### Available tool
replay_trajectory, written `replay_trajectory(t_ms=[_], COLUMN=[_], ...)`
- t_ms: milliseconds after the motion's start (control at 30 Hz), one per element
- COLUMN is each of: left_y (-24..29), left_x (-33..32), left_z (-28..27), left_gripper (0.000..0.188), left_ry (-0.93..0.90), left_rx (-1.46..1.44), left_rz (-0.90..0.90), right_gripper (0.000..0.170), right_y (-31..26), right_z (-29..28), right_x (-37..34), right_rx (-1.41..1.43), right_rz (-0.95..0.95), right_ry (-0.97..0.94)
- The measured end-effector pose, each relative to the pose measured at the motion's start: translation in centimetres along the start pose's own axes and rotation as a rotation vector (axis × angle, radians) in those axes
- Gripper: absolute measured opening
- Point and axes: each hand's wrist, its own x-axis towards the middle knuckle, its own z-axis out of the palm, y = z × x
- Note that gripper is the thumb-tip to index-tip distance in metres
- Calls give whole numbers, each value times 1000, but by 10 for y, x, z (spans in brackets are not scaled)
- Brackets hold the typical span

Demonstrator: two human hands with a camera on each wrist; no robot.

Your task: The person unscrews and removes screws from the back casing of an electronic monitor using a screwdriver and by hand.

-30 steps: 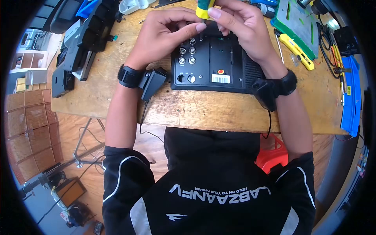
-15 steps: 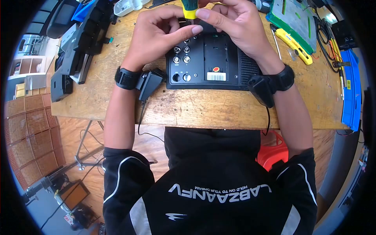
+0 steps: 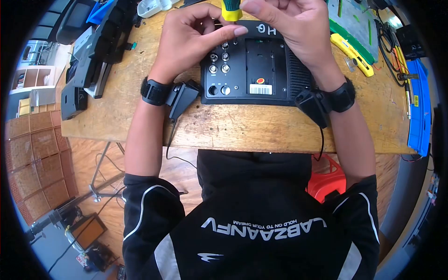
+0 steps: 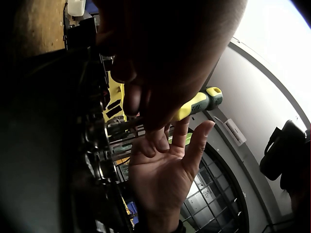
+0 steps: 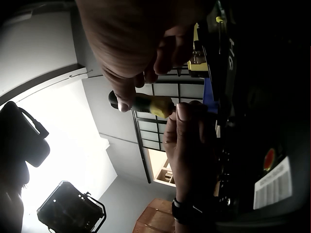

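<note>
A black device (image 3: 266, 70) with metal round connectors, a barcode label and white hand-drawn letters lies back panel up on the wooden table. Over its far left part stands a yellow and dark green screwdriver (image 3: 232, 13), shaft downward. My left hand (image 3: 184, 44) pinches the shaft below the handle between thumb and fingers; its fingertips hide the tip. To the right of the handle is my right hand (image 3: 303, 37), thumb stretched toward it. In the left wrist view the right palm (image 4: 160, 172) shows, with thumb spread and clear of the handle (image 4: 199, 104).
Right of the device lies a yellow utility knife (image 3: 352, 53), beside a grey and green board (image 3: 354, 25). A blue tray (image 3: 420, 112) stands at the right table edge with cables nearby. Black equipment (image 3: 109, 46) is stacked at the left; a white container (image 3: 156, 6) sits behind.
My right thumb and fingers have come off the screwdriver handle, and that hand has moved right, uncovering the white letters. My left hand keeps its pinch on the shaft.
</note>
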Motion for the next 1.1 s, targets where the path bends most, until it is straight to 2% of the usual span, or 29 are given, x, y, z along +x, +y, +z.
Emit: replay_trajectory(t_ms=[100, 233, 267, 300, 333, 367, 433, 467, 533, 600, 633, 733, 833, 933, 1033, 1100], left_y=[-1, 3, 3, 3, 2, 1, 0, 0, 1, 3, 1, 1, 8, 7, -1, -5], left_x=[2, 1, 2, 3, 3, 4, 5, 4, 2, 0, 1, 0, 3, 5, 1, -1], left_z=[8, 2, 5, 6, 4, 0, -1, 1, 2, -2, -2, 1, 4, 8, 3, -2], left_gripper=[17, 16, 16, 17, 17, 18, 19, 18, 18, 18, 18, 17, 15, 15, 15, 19], left_ry=[25, -34, -25, -14, -15, -44, -74, -56, -40, -73, -75, -67, -48, -21, 6, 11], left_rx=[-96, 59, -25, -109, -109, -97, -84, -89, -94, -12, -10, -108, -35, -123, -118, 38], left_rz=[81, 1, 87, 172, 170, 134, 100, 119, 136, 28, 30, 6, 78, 109, 82, 32], right_gripper=[41, 44, 44, 45, 46, 46, 49, 49, 48, 47, 46, 45, 44, 45, 46, 47], right_y=[-1, -7, -4, 1, 4, 4, 0, -1, -4, 1, 2, 0, 6, 3, -4, -8], right_z=[0, 1, 2, 6, 9, 11, 13, 11, 6, 2, 0, 4, 3, 6, 8, 6], right_x=[-1, -2, -2, -2, -1, -1, -2, -2, -1, -2, -2, -2, -1, -2, -2, -1], right_rx=[-144, -246, -246, -130, -12, -12, 115, 115, -3, -56, -109, -75, -12, 66, -8, -67], right_rz=[-24, -17, -15, -54, -92, -93, -47, -47, -64, -51, -41, 18, -11, 36, -28, -12], right_ry=[20, 23, 25, 50, 75, 75, 80, 81, -57, -63, -68, -56, -38, -6, -52, -71])
